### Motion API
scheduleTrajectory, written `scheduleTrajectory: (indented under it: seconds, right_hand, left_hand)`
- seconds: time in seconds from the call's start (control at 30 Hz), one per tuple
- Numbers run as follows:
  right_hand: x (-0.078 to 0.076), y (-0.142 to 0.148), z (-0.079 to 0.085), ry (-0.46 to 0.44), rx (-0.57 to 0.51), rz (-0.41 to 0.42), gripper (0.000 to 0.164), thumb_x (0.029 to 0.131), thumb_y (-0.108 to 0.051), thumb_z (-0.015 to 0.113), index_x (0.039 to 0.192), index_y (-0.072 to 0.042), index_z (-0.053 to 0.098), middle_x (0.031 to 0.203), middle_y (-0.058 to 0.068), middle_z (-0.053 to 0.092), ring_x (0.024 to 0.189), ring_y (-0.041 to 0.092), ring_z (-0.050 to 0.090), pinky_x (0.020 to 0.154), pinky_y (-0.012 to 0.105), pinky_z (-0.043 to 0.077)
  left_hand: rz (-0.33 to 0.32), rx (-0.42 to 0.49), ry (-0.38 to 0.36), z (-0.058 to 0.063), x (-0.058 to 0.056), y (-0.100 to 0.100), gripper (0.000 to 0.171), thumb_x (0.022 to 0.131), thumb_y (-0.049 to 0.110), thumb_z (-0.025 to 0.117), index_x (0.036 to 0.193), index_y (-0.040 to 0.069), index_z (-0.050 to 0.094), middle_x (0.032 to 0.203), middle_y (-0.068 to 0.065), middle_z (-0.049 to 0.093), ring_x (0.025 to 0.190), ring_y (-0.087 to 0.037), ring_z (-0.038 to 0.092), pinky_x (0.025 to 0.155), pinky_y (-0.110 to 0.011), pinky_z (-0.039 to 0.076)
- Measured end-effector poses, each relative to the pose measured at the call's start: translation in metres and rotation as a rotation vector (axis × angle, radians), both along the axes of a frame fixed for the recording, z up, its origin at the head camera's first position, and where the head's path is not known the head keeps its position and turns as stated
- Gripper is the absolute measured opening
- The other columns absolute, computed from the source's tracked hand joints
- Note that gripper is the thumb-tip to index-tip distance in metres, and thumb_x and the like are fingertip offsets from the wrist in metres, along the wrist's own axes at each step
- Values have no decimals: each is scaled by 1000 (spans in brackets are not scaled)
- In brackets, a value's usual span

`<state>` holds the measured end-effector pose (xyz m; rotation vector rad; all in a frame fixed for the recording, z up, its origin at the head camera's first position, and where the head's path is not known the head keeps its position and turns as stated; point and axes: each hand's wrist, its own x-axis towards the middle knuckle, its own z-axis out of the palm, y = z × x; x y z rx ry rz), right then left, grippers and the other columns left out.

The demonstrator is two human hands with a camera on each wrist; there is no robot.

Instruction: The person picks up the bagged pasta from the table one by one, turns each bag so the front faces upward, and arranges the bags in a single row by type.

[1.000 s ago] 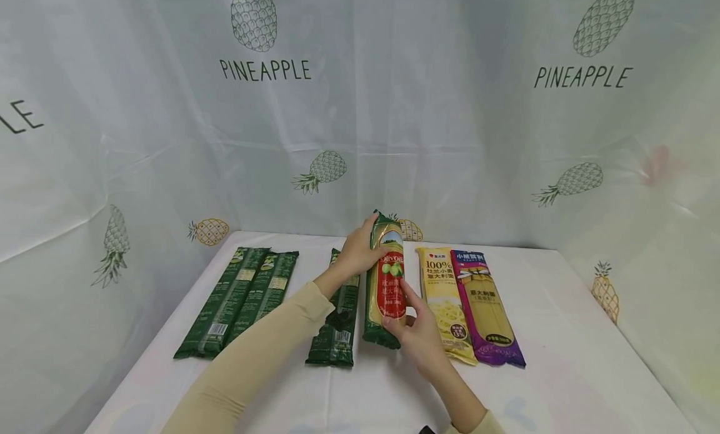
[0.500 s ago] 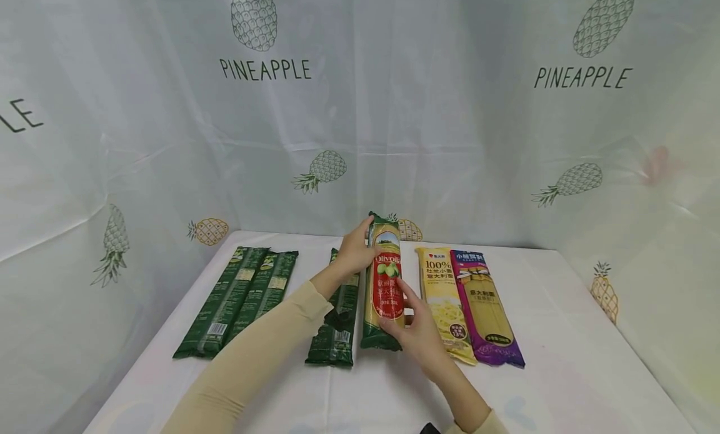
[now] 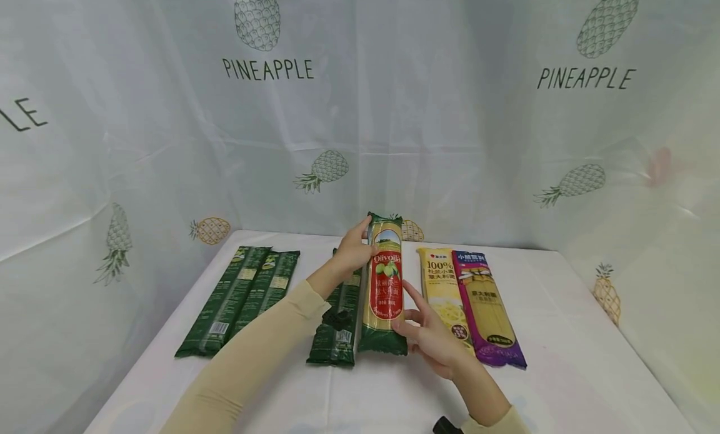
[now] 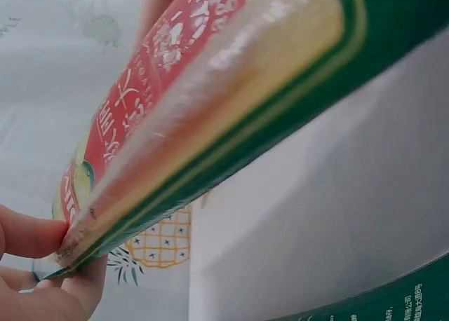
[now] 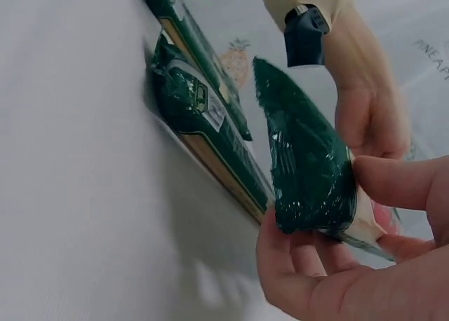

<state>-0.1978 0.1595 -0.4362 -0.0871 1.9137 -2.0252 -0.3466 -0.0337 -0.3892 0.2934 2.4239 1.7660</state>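
Note:
A green and gold bag of spaghetti (image 3: pixel 387 284) with a red label is held up over the table, label facing the head camera, top end away from me. My left hand (image 3: pixel 354 249) grips its upper left edge; in the left wrist view the thumb (image 4: pixel 31 233) lies on the front and the other fingers go behind. At its lower right corner is my right hand (image 3: pixel 435 343). In the right wrist view its thumb (image 5: pixel 393 181) presses the side while the fingers curl underneath the green end. Just left of the held bag lies another green spaghetti bag (image 3: pixel 337 334), partly covered by my left arm.
Two more green bags (image 3: pixel 225 309) lie side by side at the table's left. To the right, a yellow pasta bag (image 3: pixel 444 284) and a purple one (image 3: pixel 489 302) lie together, the yellow partly behind my right hand. A pineapple-print curtain (image 3: pixel 427 140) stands behind the white table (image 3: pixel 579 334).
The held bag has turned so its label faces the head camera more squarely, its lower end coming slightly nearer. My right hand has slid down and right to the lower corner.

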Motion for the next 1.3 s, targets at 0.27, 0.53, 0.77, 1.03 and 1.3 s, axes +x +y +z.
scheduleTrajectory:
  seconds: [0.27,0.53,0.77,1.03,1.3]
  right_hand:
    - [4,0,-3,62,77,-76,87,102,-7,71,171,-30,23,134,21,54,102,25,61,75,33,55]
    - [6,4,-4,147,341,-116,86,99,-8,76,170,-23,30,126,17,63,90,24,66,67,38,58]
    - [5,14,3,178,500,-111,83,97,-15,80,168,-20,36,121,14,64,85,22,65,63,39,60]
    - [0,22,1,193,579,-117,85,94,-14,83,166,-17,40,119,15,61,86,23,61,63,39,60]
    - [-10,24,-6,314,760,-127,79,93,-20,85,161,-6,47,127,14,72,102,22,63,92,50,59]
  left_hand:
    - [-26,-15,-61,-8,-1,-1,83,104,7,65,172,27,22,166,-16,38,150,-43,40,115,-62,42]
    - [-19,22,-71,-19,-2,5,81,102,3,68,170,20,29,158,-19,46,130,-39,60,104,-54,53]
    - [-12,83,-90,-26,-5,16,78,100,-4,67,168,11,34,156,-23,48,119,-34,65,96,-48,58]
    - [-22,117,-119,-44,-23,27,77,98,-4,71,166,11,38,150,-20,55,118,-32,69,95,-42,60]
    - [-17,53,-113,-54,-32,36,73,99,-1,70,165,11,41,153,-19,54,123,-34,66,100,-48,57]
